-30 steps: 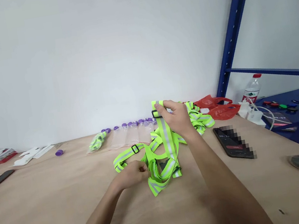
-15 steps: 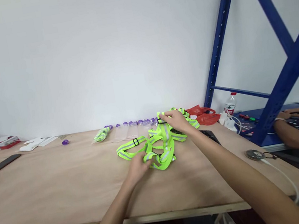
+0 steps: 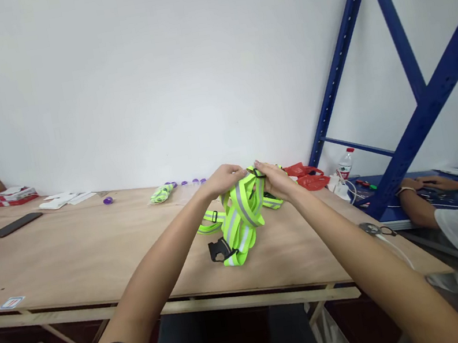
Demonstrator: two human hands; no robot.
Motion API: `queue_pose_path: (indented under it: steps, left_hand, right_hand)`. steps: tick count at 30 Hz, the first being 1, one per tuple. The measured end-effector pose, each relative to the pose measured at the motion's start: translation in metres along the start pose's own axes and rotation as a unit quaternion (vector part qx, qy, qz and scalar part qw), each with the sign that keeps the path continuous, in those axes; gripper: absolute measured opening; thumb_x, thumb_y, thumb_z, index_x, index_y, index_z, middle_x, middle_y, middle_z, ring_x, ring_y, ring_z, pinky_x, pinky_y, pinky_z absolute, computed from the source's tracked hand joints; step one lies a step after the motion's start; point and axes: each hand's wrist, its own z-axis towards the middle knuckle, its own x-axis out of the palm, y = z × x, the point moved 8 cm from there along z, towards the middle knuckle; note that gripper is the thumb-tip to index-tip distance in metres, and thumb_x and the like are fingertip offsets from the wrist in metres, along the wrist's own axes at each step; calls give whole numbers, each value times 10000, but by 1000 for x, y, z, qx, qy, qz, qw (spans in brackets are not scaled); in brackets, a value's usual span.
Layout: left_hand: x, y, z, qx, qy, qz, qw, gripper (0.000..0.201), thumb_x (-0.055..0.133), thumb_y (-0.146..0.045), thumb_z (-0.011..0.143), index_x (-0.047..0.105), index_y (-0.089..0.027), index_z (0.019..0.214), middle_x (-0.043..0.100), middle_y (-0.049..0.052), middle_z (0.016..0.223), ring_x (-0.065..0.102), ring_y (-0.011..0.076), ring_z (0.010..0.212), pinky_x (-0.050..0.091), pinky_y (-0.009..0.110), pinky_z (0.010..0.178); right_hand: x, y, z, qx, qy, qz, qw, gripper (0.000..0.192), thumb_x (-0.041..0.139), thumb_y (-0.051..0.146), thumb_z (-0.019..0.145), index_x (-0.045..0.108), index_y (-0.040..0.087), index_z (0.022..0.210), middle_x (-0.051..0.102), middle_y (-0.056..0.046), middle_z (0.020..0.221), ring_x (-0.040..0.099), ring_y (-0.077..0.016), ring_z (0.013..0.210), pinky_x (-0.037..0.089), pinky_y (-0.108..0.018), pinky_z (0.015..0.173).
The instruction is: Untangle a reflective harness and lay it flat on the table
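Both hands, left (image 3: pixel 225 179) and right (image 3: pixel 275 180), pinch the vest (image 3: pixel 241 221) bunched above the tabletop (image 3: pixel 72 262), buckle (image 3: pixel 219 250) dangling; loose loops look likely to snag or tangle, a thin grip to slip.

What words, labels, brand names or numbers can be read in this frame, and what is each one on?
None can be read.
Sticker at the table's near edge: red mark, too small to read.
Water bottle label: blurred.
Red and white packet at the far left: print too small.
Reflective strap vest held by the left hand and right hand: no text visible.
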Motion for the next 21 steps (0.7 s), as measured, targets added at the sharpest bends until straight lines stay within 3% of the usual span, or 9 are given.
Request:
queue_pose_path:
  steps: [3, 5, 8, 10, 15, 19, 21]
  left_hand:
    - [1, -2, 1, -7, 8, -48, 999, 292, 704, -428, 799, 672, -141, 753, 630, -1, 626, 547, 120, 545, 427, 235, 538]
    - [2, -2, -5, -14, 24, -82, 996, 288, 722, -417, 797, 696, -132, 831, 693, 38, 715, 620, 142, 614, 489, 253, 599]
    - [7, -1, -21, -35, 85, -126, 988, 361, 795, -414, 754, 724, -128, 963, 758, 101, 877, 700, 195, 734, 550, 297, 671]
    - [9, -2, -31, -50, 120, -163, 978, 396, 855, -385, 707, 729, -121, 973, 766, 114, 892, 713, 207, 742, 558, 297, 661]
    - [-4, -21, -37, -19, 87, -225, 970, 300, 846, -343, 734, 684, -120, 852, 712, 50, 743, 656, 133, 610, 522, 237, 586]
    - [-25, -59, -37, 71, 48, -258, 962, 201, 764, -290, 812, 653, -146, 897, 666, 17, 736, 630, 108, 608, 499, 209, 566]
    - [-32, -79, -41, 111, 57, -255, 959, 196, 737, -253, 831, 654, -146, 972, 655, 18, 743, 621, 109, 596, 484, 207, 529]
  right_hand:
    - [12, 1, -9, 4, 34, 29, 999, 491, 766, 649, 698, 610, 227, 898, 657, 21, 780, 607, -138, 645, 524, -267, 604]
    - [14, 1, -14, 3, 44, 30, 999, 469, 852, 496, 647, 634, 226, 963, 666, 33, 814, 615, -130, 678, 522, -252, 624]
    - [9, 7, -17, -25, 14, 22, 999, 435, 878, 294, 586, 646, 222, 947, 651, 59, 791, 596, -109, 669, 502, -230, 629]
    - [5, 10, -18, -33, -5, 27, 999, 424, 871, 276, 579, 637, 222, 929, 640, 66, 780, 586, -104, 667, 495, -225, 633]
    - [8, -11, -19, 81, 49, 19, 995, 417, 870, 344, 610, 605, 217, 906, 644, 35, 769, 572, -105, 616, 486, -217, 567]
    - [4, -45, -24, 170, 67, -35, 983, 348, 804, 459, 733, 582, 212, 836, 621, 19, 677, 545, -105, 539, 509, -238, 533]
    - [-2, -64, -28, 211, 60, -76, 973, 395, 746, 567, 781, 577, 210, 793, 587, 18, 591, 534, -115, 499, 522, -262, 523]
